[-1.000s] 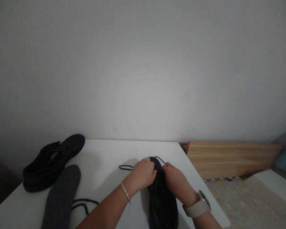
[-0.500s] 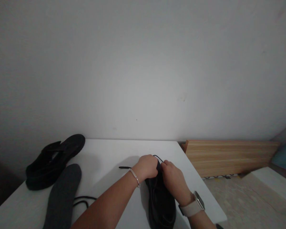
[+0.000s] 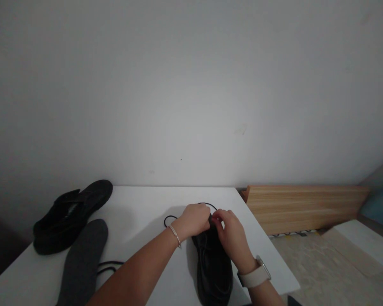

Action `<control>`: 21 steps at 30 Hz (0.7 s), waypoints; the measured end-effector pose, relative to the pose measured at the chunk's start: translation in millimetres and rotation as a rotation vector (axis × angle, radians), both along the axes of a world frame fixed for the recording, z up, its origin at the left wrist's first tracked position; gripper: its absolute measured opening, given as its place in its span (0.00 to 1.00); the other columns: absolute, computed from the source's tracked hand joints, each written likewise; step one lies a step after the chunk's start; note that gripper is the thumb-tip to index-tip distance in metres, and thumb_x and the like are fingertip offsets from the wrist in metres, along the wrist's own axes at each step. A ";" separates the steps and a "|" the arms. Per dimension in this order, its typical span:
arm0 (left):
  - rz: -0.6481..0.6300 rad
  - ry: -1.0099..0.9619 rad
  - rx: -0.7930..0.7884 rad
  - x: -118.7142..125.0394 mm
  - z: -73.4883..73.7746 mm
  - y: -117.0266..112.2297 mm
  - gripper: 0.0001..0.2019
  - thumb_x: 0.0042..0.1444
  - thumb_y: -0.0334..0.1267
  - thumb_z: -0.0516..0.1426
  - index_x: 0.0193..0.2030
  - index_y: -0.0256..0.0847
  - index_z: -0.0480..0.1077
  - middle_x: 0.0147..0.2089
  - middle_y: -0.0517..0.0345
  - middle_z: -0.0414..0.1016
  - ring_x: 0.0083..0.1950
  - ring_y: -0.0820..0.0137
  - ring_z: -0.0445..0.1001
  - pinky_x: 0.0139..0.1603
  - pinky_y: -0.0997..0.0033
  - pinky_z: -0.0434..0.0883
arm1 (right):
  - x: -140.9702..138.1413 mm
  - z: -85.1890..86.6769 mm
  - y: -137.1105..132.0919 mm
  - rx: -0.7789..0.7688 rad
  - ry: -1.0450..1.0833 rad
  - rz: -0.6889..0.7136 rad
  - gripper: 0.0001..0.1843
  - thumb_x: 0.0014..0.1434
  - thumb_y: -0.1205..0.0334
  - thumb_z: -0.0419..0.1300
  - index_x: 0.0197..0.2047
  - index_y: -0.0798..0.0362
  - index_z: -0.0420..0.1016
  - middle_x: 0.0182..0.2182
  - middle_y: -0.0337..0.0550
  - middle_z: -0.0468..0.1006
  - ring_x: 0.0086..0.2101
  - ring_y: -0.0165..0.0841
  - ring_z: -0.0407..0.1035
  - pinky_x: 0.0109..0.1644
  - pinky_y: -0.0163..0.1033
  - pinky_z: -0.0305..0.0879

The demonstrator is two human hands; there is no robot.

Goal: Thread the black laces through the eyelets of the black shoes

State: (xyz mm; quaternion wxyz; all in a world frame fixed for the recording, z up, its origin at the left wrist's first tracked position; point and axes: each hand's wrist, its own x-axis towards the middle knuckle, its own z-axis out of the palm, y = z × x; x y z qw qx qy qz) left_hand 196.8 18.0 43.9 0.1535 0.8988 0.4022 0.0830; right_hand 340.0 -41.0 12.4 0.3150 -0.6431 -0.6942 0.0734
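A black lace-up shoe point(image 3: 213, 272) lies on the white table in front of me, its near part at the bottom of the view. My left hand point(image 3: 196, 219) is closed over the shoe's far end, gripping its upper edge; the fingertips are partly hidden. Close beside it, my right hand point(image 3: 232, 236) pinches with thumb and fingers at the same end of the shoe, where a thin black shoelace point(image 3: 210, 205) runs in from behind my left hand. A loop of black lace point(image 3: 166, 221) shows left of my left hand.
A second black shoe point(image 3: 59, 229) with a strap stands at the table's left, a dark grey insole point(image 3: 84, 263) leaning by it. Black cord point(image 3: 110, 263) lies beside the insole. The white table point(image 3: 140, 212) meets the wall; a wooden panel point(image 3: 306, 208) stands beyond its right edge.
The lace left of my left hand was a straight end and now curls into a loop. My right hand has turned, its fingertips shifting slightly left toward my left hand.
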 end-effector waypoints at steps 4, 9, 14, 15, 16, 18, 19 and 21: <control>0.040 -0.254 0.074 -8.7 18.8 -11.8 0.05 0.59 0.33 0.55 0.38 0.38 0.72 0.41 0.52 0.77 0.42 0.64 0.76 0.40 0.68 0.71 | 1.1 16.0 -1.8 0.028 0.255 0.069 0.09 0.65 0.59 0.55 0.36 0.53 0.72 0.29 0.43 0.78 0.30 0.35 0.72 0.35 0.39 0.69; 0.033 -0.572 0.099 -16.1 45.1 -23.1 0.04 0.58 0.31 0.55 0.35 0.41 0.71 0.39 0.58 0.75 0.42 0.69 0.73 0.43 0.72 0.68 | -3.5 41.2 -8.3 0.027 0.677 0.186 0.14 0.59 0.51 0.63 0.37 0.54 0.76 0.26 0.41 0.79 0.27 0.34 0.74 0.34 0.38 0.72; -0.004 -0.823 0.036 -15.6 61.0 -35.0 0.05 0.57 0.31 0.57 0.32 0.41 0.73 0.36 0.58 0.74 0.40 0.69 0.72 0.42 0.71 0.68 | -7.1 55.5 -17.3 0.056 0.849 0.150 0.14 0.54 0.51 0.68 0.37 0.53 0.79 0.24 0.39 0.78 0.27 0.33 0.72 0.33 0.38 0.71; -0.003 -0.848 0.016 -15.7 60.2 -35.5 0.05 0.57 0.33 0.57 0.32 0.41 0.74 0.37 0.57 0.75 0.40 0.69 0.72 0.43 0.71 0.68 | -6.8 56.4 -18.6 0.069 0.844 0.142 0.13 0.54 0.51 0.68 0.37 0.53 0.79 0.23 0.39 0.77 0.26 0.32 0.72 0.33 0.38 0.70; 0.023 -0.864 -0.025 -16.5 57.0 -34.8 0.05 0.59 0.35 0.57 0.34 0.41 0.74 0.38 0.57 0.75 0.41 0.69 0.73 0.44 0.72 0.68 | -6.2 56.9 -19.7 0.086 0.837 0.136 0.13 0.54 0.52 0.68 0.36 0.53 0.79 0.23 0.38 0.77 0.26 0.32 0.71 0.32 0.37 0.70; 0.152 -0.849 -0.151 -20.6 42.4 -29.3 0.09 0.61 0.42 0.55 0.37 0.41 0.74 0.40 0.57 0.76 0.42 0.69 0.73 0.44 0.73 0.68 | -4.4 57.1 -21.5 0.129 0.824 0.122 0.12 0.54 0.52 0.68 0.35 0.53 0.78 0.25 0.39 0.77 0.26 0.31 0.71 0.31 0.36 0.69; 0.257 -0.808 -0.239 -24.0 31.0 -24.9 0.12 0.63 0.46 0.54 0.38 0.41 0.73 0.39 0.57 0.77 0.41 0.69 0.73 0.44 0.73 0.68 | -3.3 57.2 -22.4 0.151 0.815 0.113 0.12 0.55 0.53 0.68 0.35 0.52 0.78 0.26 0.39 0.77 0.26 0.30 0.71 0.31 0.36 0.69; 0.374 -0.704 -0.363 -32.6 2.1 -14.7 0.20 0.64 0.52 0.51 0.32 0.39 0.72 0.30 0.57 0.76 0.33 0.69 0.73 0.37 0.72 0.68 | -1.6 57.8 -24.1 0.183 0.791 0.104 0.11 0.56 0.54 0.67 0.36 0.52 0.78 0.28 0.40 0.78 0.26 0.30 0.71 0.31 0.35 0.69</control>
